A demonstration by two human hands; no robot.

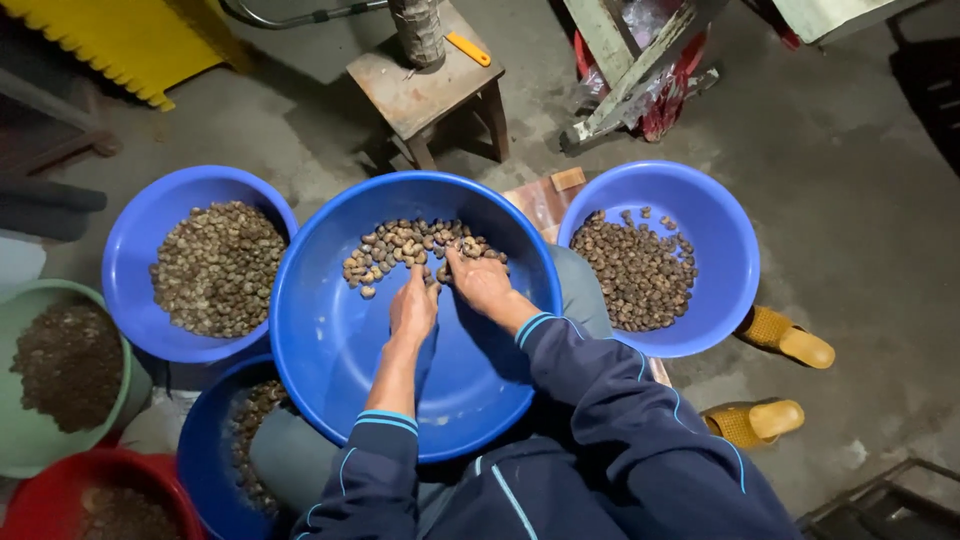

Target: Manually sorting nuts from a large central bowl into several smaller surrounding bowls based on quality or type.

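two bare hands work inside the big blue basin (330, 350) on the person's lap, and the scene reads best from the left edge across. at far left sits a green bowl (20, 450) of dark bits, with a red bowl (40, 500) below it; next comes a blue bowl (140, 230) heaped with brownish nuts, and under the basin's rim another dark blue bowl (200, 450) shows part of a load.

in the basin itself, the band of nuts (415, 245) lies at the far side, away from the person's body. its long axis runs across the view, left to right, curving a little with the basin wall. the single nuts are too small to tell which way each one points.

the left hand (412, 308) lies palm down with its fingers stretched toward the band, the tips just reaching its near edge; it looks loose and flat, gripping nothing that can be seen. the right hand (480, 280) lies slightly further forward, fingers spread into the right part of the band and touching the nuts; whether it pinches one cannot be told. both hands lie on the near side of the band, so the nuts are straight ahead of the fingertips, and the right hand is the nearer.

further right stands another blue bowl (720, 230) of darker nuts, then two yellow sandals (770, 380) on the concrete floor (860, 200).
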